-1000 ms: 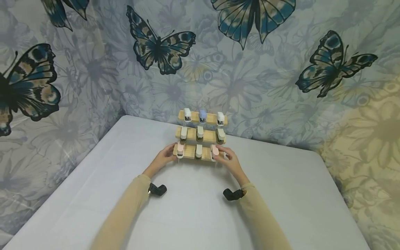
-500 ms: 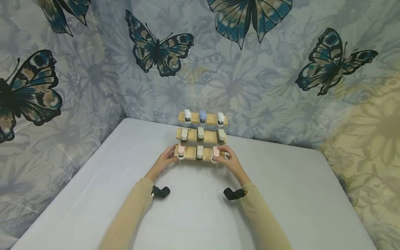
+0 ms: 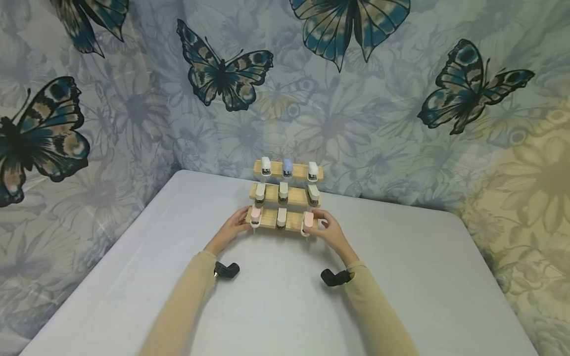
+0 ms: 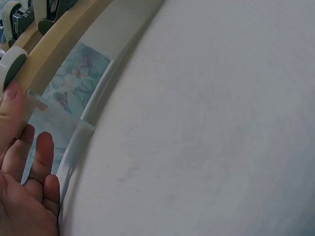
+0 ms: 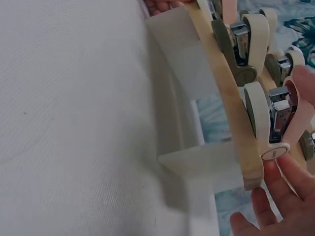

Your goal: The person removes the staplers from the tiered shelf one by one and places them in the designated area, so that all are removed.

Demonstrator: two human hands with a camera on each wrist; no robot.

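Note:
A three-tier wood and clear plastic display rack (image 3: 269,218) stands on the white table, with several small staplers on its shelves. My left hand (image 3: 228,231) grips the left end of the bottom shelf, beside a pink stapler (image 3: 256,214). In the left wrist view, its thumb touches the stapler's white base (image 4: 13,63) and the other fingers curl below the wood. At the shelf's right end, my right hand (image 3: 331,234) pinches another pink stapler (image 3: 308,219). The right wrist view shows the thumb on its pink top (image 5: 301,109) and fingertips under the rounded end.
A white stapler (image 3: 281,217) sits mid-shelf between the hands. Higher up are several pale staplers and one blue stapler (image 3: 287,167). Butterfly-printed cloth (image 3: 356,123) hangs close behind the rack. White table surface (image 3: 276,296) extends in front and to both sides.
The right pink stapler has shifted slightly right and toward me on its shelf, together with my right hand. My left hand stays at the shelf's left end. The head view has moved a little.

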